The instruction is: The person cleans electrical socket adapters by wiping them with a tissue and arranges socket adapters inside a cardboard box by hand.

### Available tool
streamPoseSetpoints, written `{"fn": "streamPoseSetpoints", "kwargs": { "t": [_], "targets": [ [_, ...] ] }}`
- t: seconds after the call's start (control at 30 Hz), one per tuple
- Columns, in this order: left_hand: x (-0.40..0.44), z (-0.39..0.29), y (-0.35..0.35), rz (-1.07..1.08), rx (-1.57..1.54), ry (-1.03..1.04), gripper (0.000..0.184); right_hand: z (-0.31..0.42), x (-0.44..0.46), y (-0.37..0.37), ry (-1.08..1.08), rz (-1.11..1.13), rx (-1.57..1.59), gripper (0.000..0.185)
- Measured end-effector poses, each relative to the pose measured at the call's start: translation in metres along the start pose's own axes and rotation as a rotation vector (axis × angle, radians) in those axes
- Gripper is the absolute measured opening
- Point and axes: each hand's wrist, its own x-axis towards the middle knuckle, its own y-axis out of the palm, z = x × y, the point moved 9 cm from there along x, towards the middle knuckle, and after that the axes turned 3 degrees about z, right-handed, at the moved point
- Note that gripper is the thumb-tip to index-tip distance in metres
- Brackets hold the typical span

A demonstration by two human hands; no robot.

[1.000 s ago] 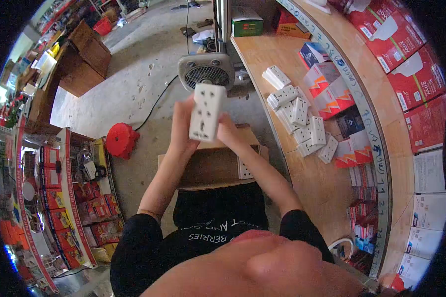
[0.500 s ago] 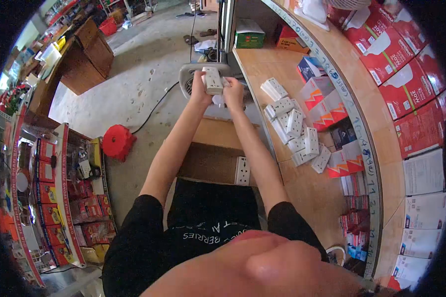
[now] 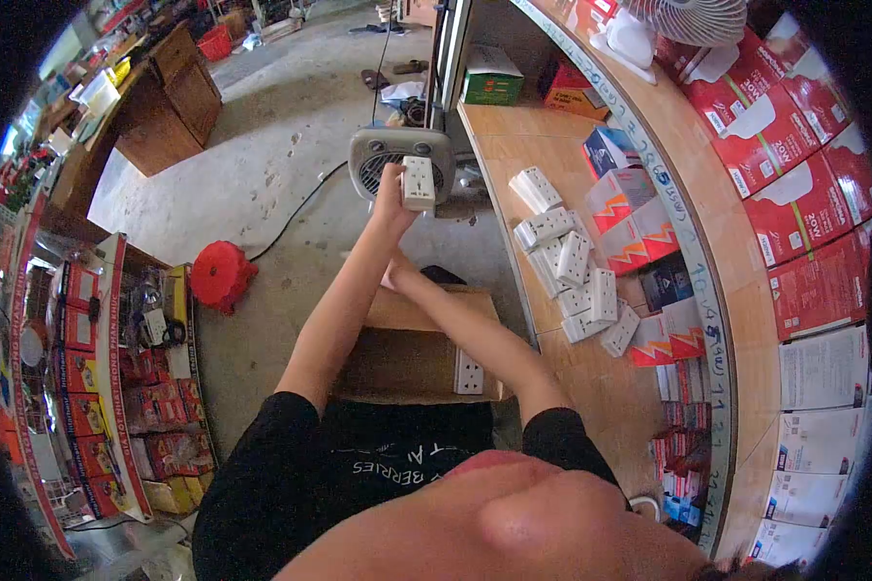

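My left hand (image 3: 391,208) is closed around a white power strip (image 3: 419,182) with several sockets, held up in front of the grey fan-like appliance. Below it, my right hand (image 3: 394,270) reaches across behind my left forearm; its fingers are mostly hidden. An open cardboard box (image 3: 388,312) sits in front of my lap. Inside, against its right wall, stands another white socket strip (image 3: 469,374). To the right, a loose pile of white power strips (image 3: 574,258) lies on the wooden shelf (image 3: 513,145).
The grey box-shaped appliance (image 3: 366,145) with a round grille stands on the floor ahead, a black cord running beside it. A red lobed object (image 3: 223,277) lies at the left. Shelves of packaged goods (image 3: 170,416) flank me; red cartons (image 3: 804,228) and a white fan (image 3: 688,17) are at right.
My right hand has left the power strip and moved down and left, behind my left forearm. The left hand still holds the strip, now slightly lower. The view has shifted a little.
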Motion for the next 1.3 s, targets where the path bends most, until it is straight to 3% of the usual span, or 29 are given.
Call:
{"fn": "streamPoseSetpoints", "kwargs": {
  "t": [0.03,0.1,0.17,0.2,0.27,0.37,0.4,0.57,0.63,0.67,0.7,0.77,0.8,0.83,0.9,0.97,1.03,1.1,1.17,1.23,1.3],
  "targets": [
    [-0.006,0.001,-0.006,-0.044,0.013,-0.015,0.044,-0.005,0.014,-0.014,0.0,-0.003,0.006,0.052],
    [-0.014,0.0,-0.005,-0.033,-0.001,-0.024,0.043,-0.036,0.038,-0.065,0.23,-0.127,-0.246,0.068],
    [-0.013,-0.008,0.001,0.057,-0.013,0.022,0.043,0.123,0.017,-0.057,-0.252,-0.291,-1.084,0.056],
    [-0.017,-0.009,0.005,0.063,-0.01,0.027,0.043,0.136,0.013,-0.063,-0.26,-0.293,-1.086,0.056],
    [-0.028,-0.017,0.014,-0.002,0.066,0.1,0.043,0.146,0.004,-0.098,-0.088,-0.498,-0.92,0.037],
    [-0.04,-0.024,0.033,-0.018,0.117,0.158,0.042,0.167,0.0,-0.105,-0.057,-0.492,-0.949,0.024],
    [-0.036,-0.025,0.033,-0.021,0.11,0.174,0.041,0.171,-0.003,-0.104,0.055,-0.499,-0.863,0.022],
    [-0.033,-0.024,0.029,-0.147,0.135,0.226,0.04,0.171,-0.006,-0.101,-0.211,-0.601,-0.562,0.02],
    [-0.037,-0.014,0.037,0.027,0.078,0.166,0.041,0.162,-0.002,-0.104,-0.203,-0.673,-0.716,0.018],
    [-0.04,-0.011,0.028,-0.002,0.073,0.148,0.04,0.138,0.004,-0.116,0.125,-0.625,-0.917,0.02],
    [-0.045,-0.009,0.025,-0.004,0.071,0.146,0.04,0.132,0.004,-0.123,0.128,-0.624,-0.917,0.02],
    [-0.052,-0.011,0.024,0.056,-0.093,0.185,0.044,0.115,0.013,-0.124,-0.031,-0.439,-0.689,0.024],
    [-0.05,-0.013,0.024,0.141,-0.069,0.18,0.044,0.117,0.003,-0.122,0.069,-0.492,-0.212,0.025],
    [-0.051,-0.015,0.024,0.141,-0.07,0.179,0.044,0.123,-0.002,-0.119,0.07,-0.493,-0.212,0.025],
    [-0.049,-0.019,0.025,0.104,0.048,0.181,0.045,0.13,-0.016,-0.126,0.067,-0.654,0.136,0.025],
    [-0.047,-0.015,0.023,0.063,0.064,0.191,0.043,0.17,-0.026,-0.116,0.031,-0.641,0.058,0.019],
    [-0.052,-0.003,0.01,-0.166,0.205,0.107,0.033,0.226,-0.048,-0.112,-0.173,-0.817,-0.191,0.024],
    [-0.053,-0.003,0.011,-0.208,0.296,0.214,0.028,0.232,-0.05,-0.109,-0.268,-0.811,-0.218,0.028],
    [-0.055,-0.011,0.028,-0.095,0.457,0.412,0.026,0.265,-0.058,-0.084,-0.397,-0.758,-0.38,0.034],
    [-0.054,-0.007,0.024,-0.103,0.388,0.402,0.024,0.269,-0.059,-0.072,-0.376,-0.7,-0.337,0.041],
    [-0.048,0.006,0.022,-0.027,0.09,0.244,0.038,0.286,-0.061,-0.048,-0.43,-0.601,-0.477,0.047]
  ]
}}
